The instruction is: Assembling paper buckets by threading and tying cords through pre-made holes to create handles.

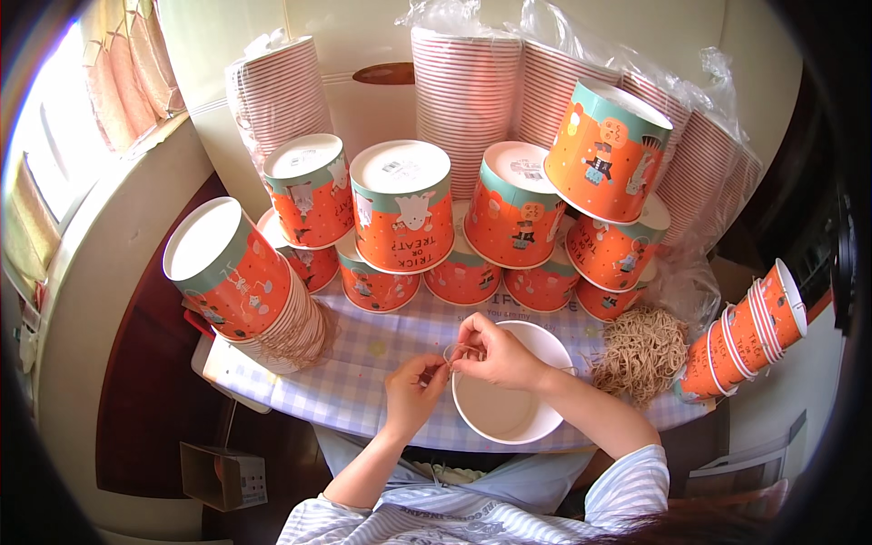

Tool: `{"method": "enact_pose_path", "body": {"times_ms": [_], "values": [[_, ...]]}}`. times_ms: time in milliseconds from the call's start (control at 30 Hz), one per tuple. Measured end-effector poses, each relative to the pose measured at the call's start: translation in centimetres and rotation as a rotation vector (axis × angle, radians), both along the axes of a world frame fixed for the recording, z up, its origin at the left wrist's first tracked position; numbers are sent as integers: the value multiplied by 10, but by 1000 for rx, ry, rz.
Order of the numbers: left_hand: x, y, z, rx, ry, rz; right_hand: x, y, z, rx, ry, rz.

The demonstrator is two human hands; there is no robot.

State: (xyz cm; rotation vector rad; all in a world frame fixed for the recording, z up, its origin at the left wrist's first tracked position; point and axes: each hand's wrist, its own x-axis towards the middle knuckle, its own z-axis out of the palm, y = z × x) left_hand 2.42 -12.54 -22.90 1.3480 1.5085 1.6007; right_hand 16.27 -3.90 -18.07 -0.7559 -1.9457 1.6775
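Note:
My left hand (416,392) and my right hand (498,354) meet over the left rim of a white-lined paper bucket (468,413), which stands mouth-up on the table in front of me. Fingertips of both hands pinch a thin pale string (447,354), part of which curves in a small loop between them. How it passes through the bucket's wall is too small to tell. A bit of pale string also shows at the bucket's right rim. To the right lies a tangled heap of beige strings (643,352).
Orange-and-green paper buckets (401,213) stand upside down in tiers along the back. Nested stacks stand at left (241,282) and lean at right (745,336). Plastic-wrapped bucket stacks (466,109) rise behind. A checked cloth (363,363) covers the table; a cardboard box (222,474) sits lower left.

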Motion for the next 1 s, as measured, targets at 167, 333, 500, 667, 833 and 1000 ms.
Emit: {"method": "enact_pose_path", "body": {"times_ms": [167,333,500,667,833,1000], "values": [[0,-1,-6,-37,-237,-103,0,0,3,-25,-24,7],[-3,-5,-3,-140,-537,-209,1,0,3,-5,-30,-5],[2,-5,4,-88,-628,-210,1,-1,2,12,-39,-5],[3,-5,2,-49,-581,-204,0,-2,1,75,-1,-29],[5,-2,-1,-21,-469,-183,0,-2,0,79,-3,-34],[6,-2,1,-31,-455,-167,1,-3,5,121,-34,-33]]}}
